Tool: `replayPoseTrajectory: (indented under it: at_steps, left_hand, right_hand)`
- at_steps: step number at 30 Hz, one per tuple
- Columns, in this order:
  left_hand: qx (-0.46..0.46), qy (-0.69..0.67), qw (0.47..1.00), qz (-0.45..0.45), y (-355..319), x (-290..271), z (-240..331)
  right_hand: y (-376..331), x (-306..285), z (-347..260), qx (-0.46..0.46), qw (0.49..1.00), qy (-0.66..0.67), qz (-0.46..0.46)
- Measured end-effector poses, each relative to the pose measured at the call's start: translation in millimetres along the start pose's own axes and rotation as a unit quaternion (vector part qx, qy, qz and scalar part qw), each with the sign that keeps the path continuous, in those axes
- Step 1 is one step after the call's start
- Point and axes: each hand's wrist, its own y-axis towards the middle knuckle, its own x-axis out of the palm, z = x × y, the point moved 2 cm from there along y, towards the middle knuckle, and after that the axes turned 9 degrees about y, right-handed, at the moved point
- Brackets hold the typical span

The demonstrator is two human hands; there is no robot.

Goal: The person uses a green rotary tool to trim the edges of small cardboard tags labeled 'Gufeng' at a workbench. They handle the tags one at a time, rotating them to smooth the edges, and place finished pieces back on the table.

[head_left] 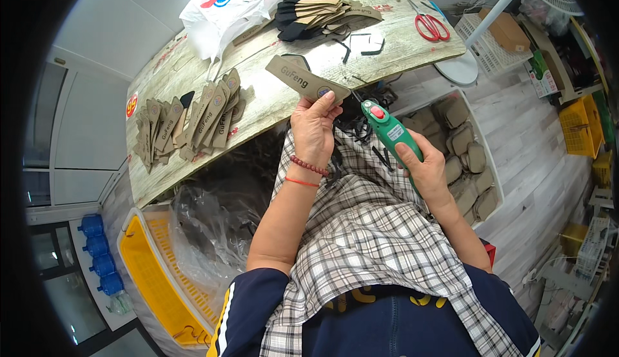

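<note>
Woodgrain table [284,102]; flat cardboard tag [306,81] in left grip [314,127].

A: What is the tag [306,80] in the left hand [314,128] made of?
B: Matt brown card, smooth-faced, like the stack of tags [193,121] on the table [271,102] to the left.

A: And the tool in the right hand [425,170]?
B: The tagging gun [390,132] is glossy green plastic with a red button.

A: Other surfaces?
B: Tabletop: weathered wood-grain finish, matt. Scissors [430,23], far right: metal blades, glossy red plastic handles. Bag [229,2]: thin, shiny white plastic. Apron [367,228]: checked woven cloth. Crate [164,279], near left: yellow plastic.
</note>
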Motion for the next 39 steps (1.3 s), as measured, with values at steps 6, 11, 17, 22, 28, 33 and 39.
replayPoseTrajectory:
  at_steps: [6, 11, 17, 22, 28, 33, 39]
  left_hand:
    - [0.035, 0.054, 0.998, -0.014, -2.7, 2.6, 4.9]
    - [0.028, 0.113, 0.992, -0.043, 3.7, -3.0, 11.1]
    - [0.000, 0.149, 0.986, -0.081, 3.3, -3.4, 21.7]
    - [-0.017, 0.172, 0.980, -0.102, -0.8, -1.9, 24.6]
    - [-0.036, 0.203, 0.970, -0.126, -9.1, -2.4, 12.8]
    - [0.030, 0.163, 0.986, -0.029, -6.6, -15.5, 30.2]
    - [0.155, 0.105, 0.982, 0.029, 20.8, -58.0, 82.7]
  right_hand:
    - [1.8, 1.4, -6.2, -0.002, 1.000, 0.000, -0.019]
    - [2.4, 0.1, -12.5, 0.017, 0.999, 0.009, -0.031]
    - [3.1, -0.4, -14.1, 0.015, 0.999, 0.009, -0.040]
    - [5.2, -0.3, -14.5, 0.005, 0.999, -0.003, -0.048]
    - [15.0, 5.3, -19.0, -0.012, 0.998, 0.001, -0.053]
    - [19.7, 11.8, -18.7, -0.012, 0.999, 0.017, -0.042]
    - [15.7, 12.8, -8.2, -0.016, 0.999, -0.001, -0.037]
